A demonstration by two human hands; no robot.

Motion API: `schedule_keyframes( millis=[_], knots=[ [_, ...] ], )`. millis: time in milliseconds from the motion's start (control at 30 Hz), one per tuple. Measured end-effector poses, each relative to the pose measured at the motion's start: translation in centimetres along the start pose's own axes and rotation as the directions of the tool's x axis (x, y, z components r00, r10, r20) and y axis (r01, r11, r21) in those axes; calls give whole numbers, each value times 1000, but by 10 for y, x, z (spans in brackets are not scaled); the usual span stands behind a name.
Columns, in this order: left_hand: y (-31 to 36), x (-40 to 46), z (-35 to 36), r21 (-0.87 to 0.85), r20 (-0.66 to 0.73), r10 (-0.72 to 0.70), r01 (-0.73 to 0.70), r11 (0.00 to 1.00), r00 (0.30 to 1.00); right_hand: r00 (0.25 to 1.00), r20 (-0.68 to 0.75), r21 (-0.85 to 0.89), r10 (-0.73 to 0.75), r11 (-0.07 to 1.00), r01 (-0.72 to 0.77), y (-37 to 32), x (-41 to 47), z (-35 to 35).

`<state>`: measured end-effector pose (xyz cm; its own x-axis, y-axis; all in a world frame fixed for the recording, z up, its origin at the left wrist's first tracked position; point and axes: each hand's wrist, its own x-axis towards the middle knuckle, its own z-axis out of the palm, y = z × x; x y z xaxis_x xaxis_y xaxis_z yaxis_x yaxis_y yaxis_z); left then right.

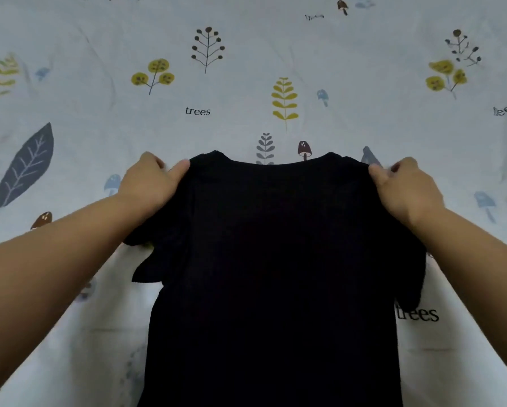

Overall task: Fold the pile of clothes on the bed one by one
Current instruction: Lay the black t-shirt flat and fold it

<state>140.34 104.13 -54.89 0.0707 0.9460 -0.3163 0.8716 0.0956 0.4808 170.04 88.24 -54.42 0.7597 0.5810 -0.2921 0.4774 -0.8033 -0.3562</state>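
Presently I hold one garment, a black short-sleeved T-shirt, spread out in front of me over the bed sheet. My left hand pinches the left shoulder seam, thumb on the near face and fingers curled behind the cloth. My right hand grips the right shoulder in the same manner. The neckline sits at the top between both hands, curving downward at its middle. Both sleeves hang loosely below my wrists, the left one bunched into folds. The body drops straight toward me and out of view at the bottom edge. Fabric is plain, dark, with no print visible. The sheet beneath is pale with leaf, mushroom and "trees" motifs.
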Motion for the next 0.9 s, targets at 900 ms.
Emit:
schedule_keyframes(
  millis=[900],
  knots=[
    [-93,-52,-8,651,72,227,-219,727,971,954,124,-526,-271,798,295,65,-80,23]
  ],
)
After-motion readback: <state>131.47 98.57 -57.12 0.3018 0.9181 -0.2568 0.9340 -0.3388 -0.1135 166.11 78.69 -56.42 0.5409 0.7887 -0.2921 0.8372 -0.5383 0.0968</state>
